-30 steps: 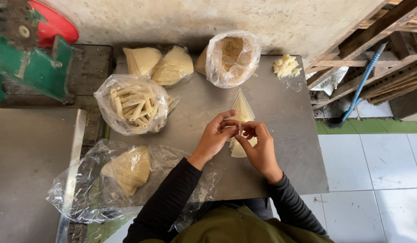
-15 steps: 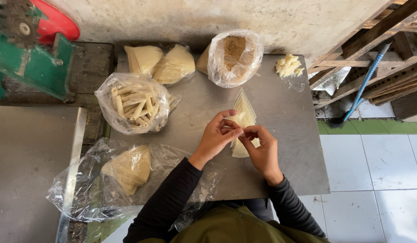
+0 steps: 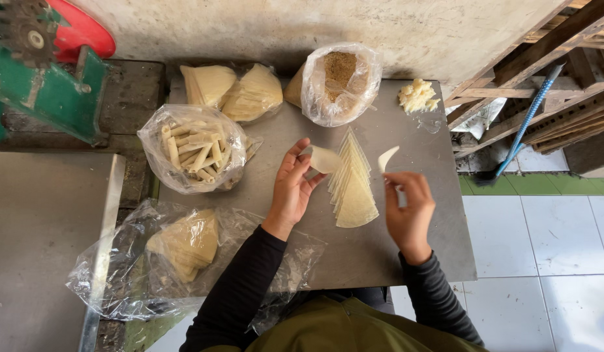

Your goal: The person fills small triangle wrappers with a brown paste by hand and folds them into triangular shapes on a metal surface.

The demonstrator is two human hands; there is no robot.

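Here, at the far left, a green machine (image 3: 44, 91) with a red wheel stands past the grey metal table (image 3: 380, 261). Next comes a clear bag of little rolled sticks (image 3: 192, 155), and below it an open plastic bag with a heap of thin wrappers (image 3: 184, 244). At the back lie two more packs of wrappers (image 3: 231, 92), then a bag of brown crumbly filling (image 3: 338, 81). The left hand (image 3: 292, 189) is up off the table, palm showing, and its thumb and fingertips pinch one thin, pale wrapper piece (image 3: 325, 160). Just to the right of that hand lies the stack of triangle wrappers (image 3: 351, 186), flat on the table, its long side running away from the person with the point at the far end. The stack sits between both hands, a bit nearer the left one. The right hand (image 3: 409, 208) is curled, and its thumb and first finger pinch a small curved wrapper piece (image 3: 387, 158) that sticks upward. Far back on the right is a small lump of pale dough (image 3: 417, 96), and past the table edge a blue-handled tool (image 3: 527, 124) leans on wooden slats.
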